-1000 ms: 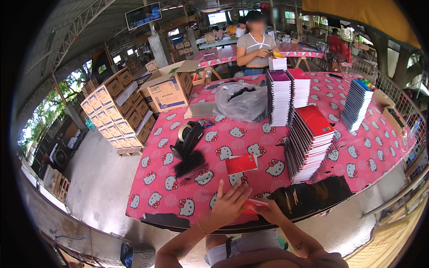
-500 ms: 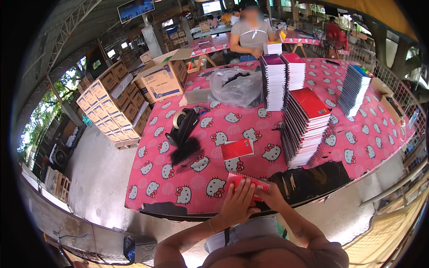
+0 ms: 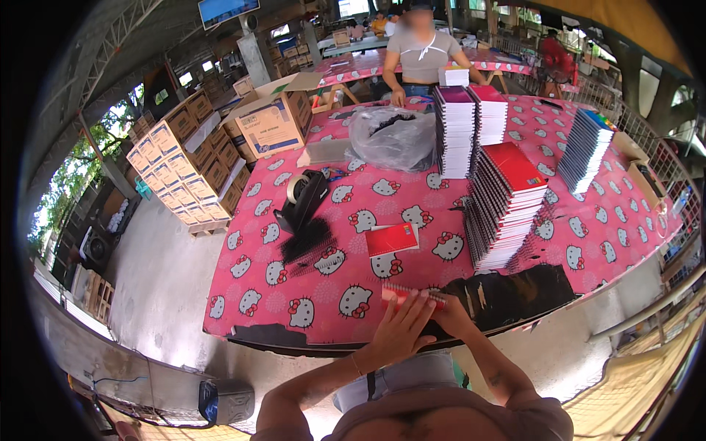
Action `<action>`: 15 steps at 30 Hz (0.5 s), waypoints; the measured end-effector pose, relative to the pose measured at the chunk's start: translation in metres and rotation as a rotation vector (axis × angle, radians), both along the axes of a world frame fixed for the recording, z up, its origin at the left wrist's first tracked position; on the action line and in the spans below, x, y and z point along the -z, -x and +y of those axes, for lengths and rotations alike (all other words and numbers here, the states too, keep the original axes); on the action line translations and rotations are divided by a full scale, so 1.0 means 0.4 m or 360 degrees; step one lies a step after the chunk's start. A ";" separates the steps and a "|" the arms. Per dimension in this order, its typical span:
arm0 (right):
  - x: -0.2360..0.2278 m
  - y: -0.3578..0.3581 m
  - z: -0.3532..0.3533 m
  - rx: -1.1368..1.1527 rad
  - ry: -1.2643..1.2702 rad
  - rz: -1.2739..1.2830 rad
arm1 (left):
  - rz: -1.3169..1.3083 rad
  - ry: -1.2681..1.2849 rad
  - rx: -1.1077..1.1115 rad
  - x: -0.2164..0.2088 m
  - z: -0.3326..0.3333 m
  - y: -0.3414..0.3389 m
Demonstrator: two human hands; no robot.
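Observation:
A small red spiral notebook (image 3: 396, 291) is at the table's near edge, its wire coil along the far side. My left hand (image 3: 401, 325) lies over it with fingers stretched out, covering most of the cover. At its right end, my right hand (image 3: 454, 317) grips the notebook, with some of the fingers hidden. Just beyond lies a loose red cover or thin booklet (image 3: 392, 240) with a white edge. To the right rises a tall stack of red spiral notebooks (image 3: 507, 206).
A black tape dispenser (image 3: 303, 202) and a heap of black wire coils (image 3: 309, 244) lie left. Farther back are a clear plastic bag (image 3: 393, 140), purple-topped notebooks (image 3: 456, 136) and blue notebooks (image 3: 585, 151). A co-worker (image 3: 425, 55) stands across the table; cartons (image 3: 187, 165) are stacked left.
My left hand has slid slightly right over the notebook, hiding more of its cover. The co-worker's hands have moved apart, and the small white pad stack now sits on the pile.

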State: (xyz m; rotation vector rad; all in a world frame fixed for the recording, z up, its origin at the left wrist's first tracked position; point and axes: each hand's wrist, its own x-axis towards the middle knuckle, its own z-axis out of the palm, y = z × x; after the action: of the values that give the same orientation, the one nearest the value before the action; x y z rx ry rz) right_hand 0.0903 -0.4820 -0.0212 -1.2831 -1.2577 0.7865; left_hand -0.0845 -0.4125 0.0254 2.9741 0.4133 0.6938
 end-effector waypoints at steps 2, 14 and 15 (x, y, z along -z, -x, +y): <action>0.017 -0.025 0.012 -0.0048 0.0082 -0.0200 | -0.0247 -0.0003 -0.0057 -0.010 0.005 -0.021; -0.038 0.005 -0.083 0.0317 0.0071 -0.0110 | -0.0286 0.0218 0.0096 -0.034 0.045 -0.048; -0.032 0.009 -0.081 0.0320 0.0115 -0.0029 | -0.0284 0.0191 0.0131 -0.033 0.051 -0.048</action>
State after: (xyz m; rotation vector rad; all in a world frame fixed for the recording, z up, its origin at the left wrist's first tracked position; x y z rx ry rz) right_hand 0.0865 -0.5143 -0.0083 -1.4529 -1.1022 0.6821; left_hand -0.0654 -0.3920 0.0387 2.7704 0.3070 0.8827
